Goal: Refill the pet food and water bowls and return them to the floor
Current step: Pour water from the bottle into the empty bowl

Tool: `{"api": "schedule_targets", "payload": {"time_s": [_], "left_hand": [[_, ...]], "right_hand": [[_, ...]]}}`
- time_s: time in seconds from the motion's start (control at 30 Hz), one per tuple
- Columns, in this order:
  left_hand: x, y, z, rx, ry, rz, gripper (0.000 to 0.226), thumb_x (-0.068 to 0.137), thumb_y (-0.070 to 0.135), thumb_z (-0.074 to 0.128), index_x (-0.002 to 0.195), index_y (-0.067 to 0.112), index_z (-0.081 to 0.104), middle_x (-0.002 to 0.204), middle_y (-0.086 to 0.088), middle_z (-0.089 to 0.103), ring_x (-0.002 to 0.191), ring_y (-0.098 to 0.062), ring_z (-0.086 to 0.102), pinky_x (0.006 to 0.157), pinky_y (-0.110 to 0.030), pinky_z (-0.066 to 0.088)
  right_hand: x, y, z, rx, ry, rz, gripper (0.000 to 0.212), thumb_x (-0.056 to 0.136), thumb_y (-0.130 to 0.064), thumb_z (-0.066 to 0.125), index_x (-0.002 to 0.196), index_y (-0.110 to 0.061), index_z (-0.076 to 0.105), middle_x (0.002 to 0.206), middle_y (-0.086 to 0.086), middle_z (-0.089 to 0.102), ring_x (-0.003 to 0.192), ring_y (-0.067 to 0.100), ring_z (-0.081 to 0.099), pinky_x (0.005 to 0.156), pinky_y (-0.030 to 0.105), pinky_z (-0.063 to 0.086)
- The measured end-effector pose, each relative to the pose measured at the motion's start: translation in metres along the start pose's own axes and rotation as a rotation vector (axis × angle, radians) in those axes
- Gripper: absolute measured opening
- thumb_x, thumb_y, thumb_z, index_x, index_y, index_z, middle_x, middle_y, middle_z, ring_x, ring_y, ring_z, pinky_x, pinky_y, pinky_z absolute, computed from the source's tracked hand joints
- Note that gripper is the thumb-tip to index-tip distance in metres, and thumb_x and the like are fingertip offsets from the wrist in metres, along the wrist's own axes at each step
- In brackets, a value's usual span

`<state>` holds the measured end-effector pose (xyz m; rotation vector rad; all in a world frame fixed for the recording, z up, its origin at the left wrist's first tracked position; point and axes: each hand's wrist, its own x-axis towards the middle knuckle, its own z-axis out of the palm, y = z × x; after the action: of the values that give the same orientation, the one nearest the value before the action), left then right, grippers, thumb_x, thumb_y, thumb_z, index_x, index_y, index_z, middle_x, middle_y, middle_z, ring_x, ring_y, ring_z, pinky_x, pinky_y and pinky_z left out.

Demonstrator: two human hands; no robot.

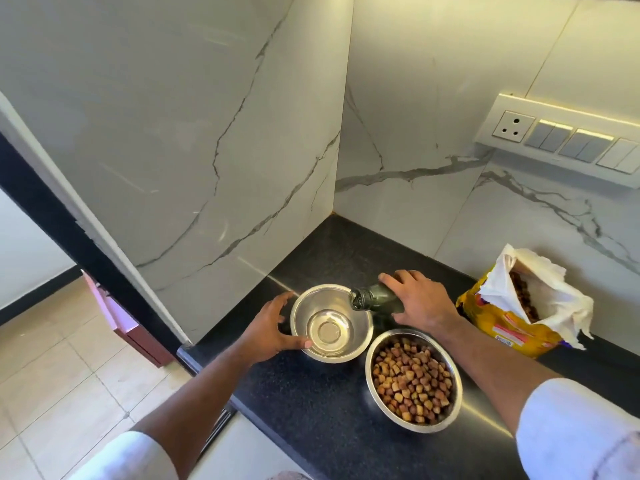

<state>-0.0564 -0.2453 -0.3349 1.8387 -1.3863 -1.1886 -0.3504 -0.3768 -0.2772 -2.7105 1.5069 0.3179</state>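
A green glass bottle (375, 297) is being gripped by the right hand (419, 299), tilted with its mouth over the rim of the water bowl (331, 323) on the black counter (311, 403). The bowl's left wall is being cupped by the left hand (268, 332), fingers curled around it. Just beside it, the kibble-filled food bowl (414, 381) is sitting; the opened yellow food bag (519, 313) is lying farther right.

I see the water bowl (331, 323) at centre of the counter (311, 403) | food bowl (414, 380) touching it at 4 o'clock | bottle (375, 298) mouth over its rim at 1 o'clock | food bag (519, 306) at 3 o'clock | socket panel (561, 142) on the wall at 1 o'clock.
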Motion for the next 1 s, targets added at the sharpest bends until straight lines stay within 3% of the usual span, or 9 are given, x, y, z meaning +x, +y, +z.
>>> {"api": "schedule_targets", "payload": {"time_s": [0.23, 0.43, 1.0], "left_hand": [[0.011, -0.009, -0.003, 0.04, -0.072, 0.019, 0.12, 0.064, 0.048, 0.095, 0.159, 0.031, 0.023, 0.158, -0.001, 0.037, 0.122, -0.017, 0.055, 0.09, -0.02, 0.048], [0.016, -0.012, -0.001, 0.044, -0.091, 0.026, 0.123, 0.06, 0.056, 0.094, 0.158, 0.032, 0.023, 0.155, 0.001, 0.041, 0.121, -0.017, 0.056, 0.094, -0.022, 0.049], [0.017, -0.012, 0.007, -0.01, -0.069, 0.002, 0.131, 0.058, 0.049, 0.098, 0.16, 0.029, 0.019, 0.159, 0.0, 0.039, 0.136, -0.018, 0.048, 0.105, -0.029, 0.045]], "right_hand": [[0.006, -0.004, 0.005, -0.108, -0.016, -0.012, 0.091, 0.086, -0.044, 0.075, 0.155, -0.04, 0.016, 0.156, 0.008, 0.038, 0.146, 0.031, 0.034, 0.115, 0.056, 0.039], [0.007, 0.0, 0.005, -0.162, -0.007, 0.004, 0.094, 0.086, -0.04, 0.077, 0.156, -0.038, 0.014, 0.158, 0.011, 0.035, 0.149, 0.035, 0.031, 0.115, 0.058, 0.038], [0.009, 0.007, 0.001, -0.196, 0.016, -0.005, 0.094, 0.086, -0.037, 0.077, 0.155, -0.039, 0.012, 0.159, 0.013, 0.032, 0.149, 0.037, 0.029, 0.116, 0.06, 0.037]]}}
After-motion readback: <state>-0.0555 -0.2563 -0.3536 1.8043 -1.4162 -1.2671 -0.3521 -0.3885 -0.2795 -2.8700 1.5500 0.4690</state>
